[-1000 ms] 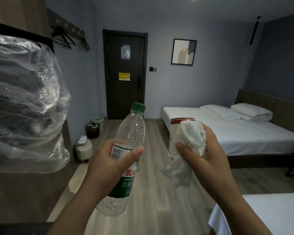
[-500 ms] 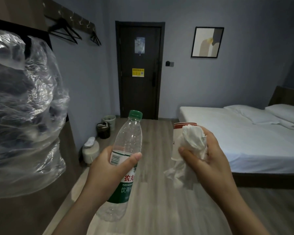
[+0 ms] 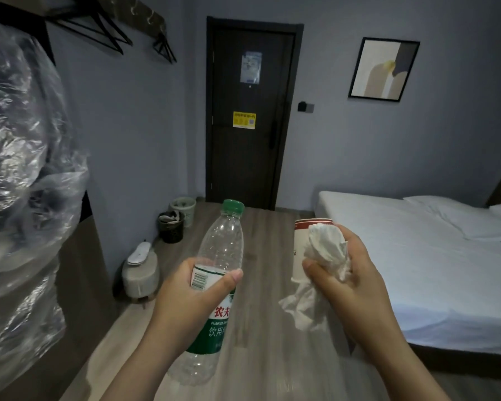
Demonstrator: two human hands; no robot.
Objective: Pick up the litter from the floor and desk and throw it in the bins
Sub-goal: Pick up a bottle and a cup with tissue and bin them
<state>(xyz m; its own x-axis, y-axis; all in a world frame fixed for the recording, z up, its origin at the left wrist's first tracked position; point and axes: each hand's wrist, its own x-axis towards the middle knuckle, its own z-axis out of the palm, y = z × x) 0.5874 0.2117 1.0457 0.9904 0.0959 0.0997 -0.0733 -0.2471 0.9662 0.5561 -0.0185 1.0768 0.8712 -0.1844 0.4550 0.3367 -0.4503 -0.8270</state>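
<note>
While both forearms reach up from the lower edge of the view, the left hand (image 3: 191, 302) grips a clear plastic bottle (image 3: 222, 241) round its label. Its thumb lies across the front, pointing right, and the other fingers wrap behind. The bottle tilts with its green cap up and away from the person and its base low, near the wrist. The right hand (image 3: 356, 280) is raised to about the same height, thumb pressed over a crumpled white tissue (image 3: 326, 244) held against a red-and-white paper cup (image 3: 300, 247). Its fingers curl round behind both, and a tail of tissue hangs below the fist. The two hands are apart, with wooden floor (image 3: 258, 357) showing between them. Far ahead, along the left wall near the dark door (image 3: 246, 157), stand two bins — a black bin (image 3: 171, 231) with something in it, and a pale bin (image 3: 185, 208) just behind it. A white-sheeted bed (image 3: 417, 270) lies to the right.
</note>
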